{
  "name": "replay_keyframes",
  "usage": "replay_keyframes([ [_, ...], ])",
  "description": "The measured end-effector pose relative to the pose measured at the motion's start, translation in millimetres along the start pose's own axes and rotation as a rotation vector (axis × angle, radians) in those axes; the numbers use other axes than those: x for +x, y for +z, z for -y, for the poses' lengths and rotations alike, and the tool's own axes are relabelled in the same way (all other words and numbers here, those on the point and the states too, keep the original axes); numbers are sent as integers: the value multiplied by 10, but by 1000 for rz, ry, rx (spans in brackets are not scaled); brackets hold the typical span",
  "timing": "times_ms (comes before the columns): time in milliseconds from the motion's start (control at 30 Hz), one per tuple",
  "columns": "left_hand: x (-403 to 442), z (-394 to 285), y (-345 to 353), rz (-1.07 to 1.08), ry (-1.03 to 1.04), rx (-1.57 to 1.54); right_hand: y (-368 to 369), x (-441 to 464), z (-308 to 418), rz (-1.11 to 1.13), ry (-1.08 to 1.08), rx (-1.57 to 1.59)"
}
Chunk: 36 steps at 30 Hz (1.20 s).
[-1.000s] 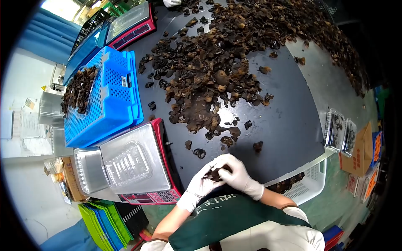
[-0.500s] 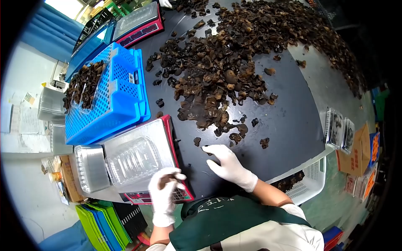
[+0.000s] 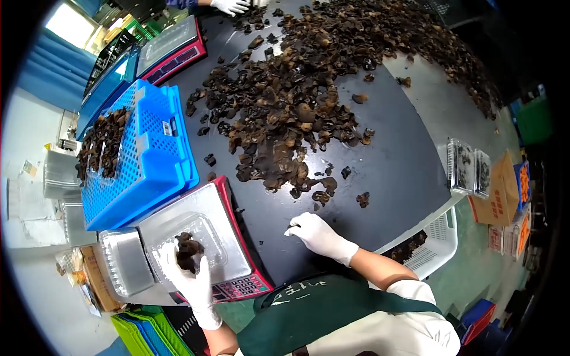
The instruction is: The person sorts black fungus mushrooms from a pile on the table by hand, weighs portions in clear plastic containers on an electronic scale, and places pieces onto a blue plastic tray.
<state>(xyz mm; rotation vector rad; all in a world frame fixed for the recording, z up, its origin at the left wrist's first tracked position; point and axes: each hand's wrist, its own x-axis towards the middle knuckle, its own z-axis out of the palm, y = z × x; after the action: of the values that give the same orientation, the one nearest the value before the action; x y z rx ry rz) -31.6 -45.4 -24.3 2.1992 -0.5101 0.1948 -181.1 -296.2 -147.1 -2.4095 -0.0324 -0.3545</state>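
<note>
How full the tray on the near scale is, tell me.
Not full: much of the clear tray shows bare. Dark pieces are at the left hand; I cannot tell whether they rest in the tray or are held.

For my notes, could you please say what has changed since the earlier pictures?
The left hand moved left, bringing dark pieces to the clear tray on the near scale; release is unclear. The right hand parted from them. The blue crate stayed put.

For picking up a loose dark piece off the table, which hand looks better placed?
Probably the right hand: it is over the dark tabletop, close to loose pieces, while the left hand is at the clear tray on the scale, beside a dark clump.
</note>
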Motion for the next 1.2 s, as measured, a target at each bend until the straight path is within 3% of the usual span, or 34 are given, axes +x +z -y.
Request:
replay_keyframes([
  [133, -107, -536, 610, 415, 218, -35, -385, -274, 45, -222, 379, 520],
  [200, -140, -663, 941, 555, 184, -72, -532, -392, 58, -323, 651, 842],
  [233, -141, -652, 1132, 553, 204, -79, -591, -452, 36, -395, 822, 1007],
  [333, -4, -653, 1672, 521, 261, -58, -767, -691, -158, -564, 867, 1542],
  [367, 74, -627, 1854, 446, 314, 22, -867, -753, -190, -587, 972, 1689],
  [467, 300, -581, 2293, 277, 288, 343, -988, -886, -293, -640, 836, 1883],
  [533, 289, -515, 2484, 354, 230, 423, -1047, -917, -326, -685, 909, 1639],
  [633, -124, -719, 2448, 476, 415, 292, -984, -941, -499, -719, 918, 1117],
  [767, -525, -966, 2152, 688, 601, 272, -876, -936, -689, -729, 899, 872],
  [800, -504, -970, 2107, 676, 594, 247, -848, -919, -709, -724, 901, 875],
  [867, -340, -973, 2111, 610, 448, 271, -762, -871, -722, -661, 737, 381],
  [933, -167, -901, 2195, 543, 417, 334, -869, -713, -574, -563, 657, 125],
  [1067, -273, -640, 2157, 719, 554, 366, -875, -608, -383, -313, 484, 52],
  [1133, -420, -584, 2011, 684, 518, 390, -876, -682, -388, -157, 500, 55],
  [1200, -522, -538, 1845, 637, 426, 394, -957, -715, -457, -220, 509, -44],
])
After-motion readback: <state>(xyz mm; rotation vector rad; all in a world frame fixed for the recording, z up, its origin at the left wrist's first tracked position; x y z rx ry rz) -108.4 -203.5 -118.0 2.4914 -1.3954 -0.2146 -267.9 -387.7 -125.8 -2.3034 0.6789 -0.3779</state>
